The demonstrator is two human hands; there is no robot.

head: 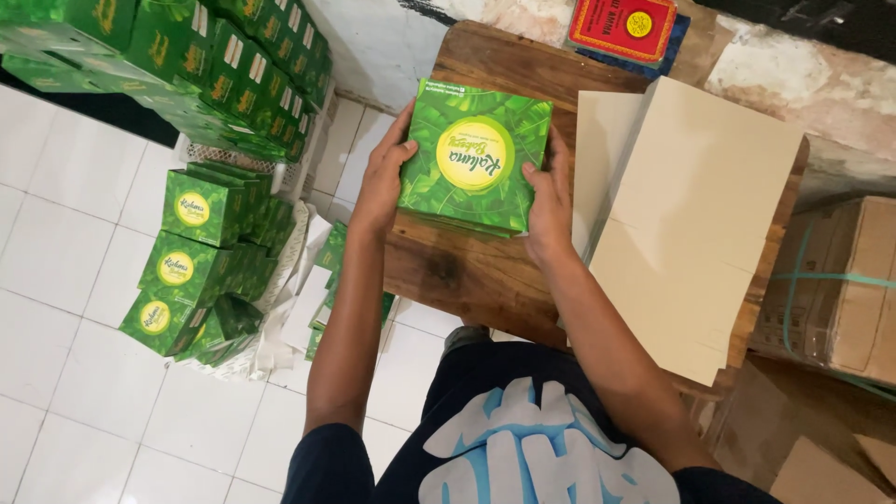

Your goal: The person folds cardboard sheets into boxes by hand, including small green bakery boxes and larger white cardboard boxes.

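My left hand [381, 182] grips the left edge of a green box [474, 157]: the thumb lies on the printed top face near the lower left corner, and the remaining fingers curl around the side, pressed against it. My right hand [546, 201] grips the right edge the same way, thumb on the top face near the lower right corner, fingers wrapped behind the side and mostly hidden. The box is square, leaf-patterned, with a yellow round label in the centre of its lid. It sits tilted slightly, held between both hands over the near half of a wooden table [467, 271]; whether its base touches the wood I cannot tell.

Just right of the box, flat cream cardboard sheets [695, 219] lie stacked on the table, overhanging its near edge; my right forearm runs alongside them. At the far end of the table lies a red rectangular item [623, 26] with a yellow round mark.

Left of the table, on the white tiled floor [65, 243], stand stacks of identical green boxes [201, 252], with a larger bank of them [205, 65] behind. To the far right sits a brown carton [840, 289] bound with green strapping.
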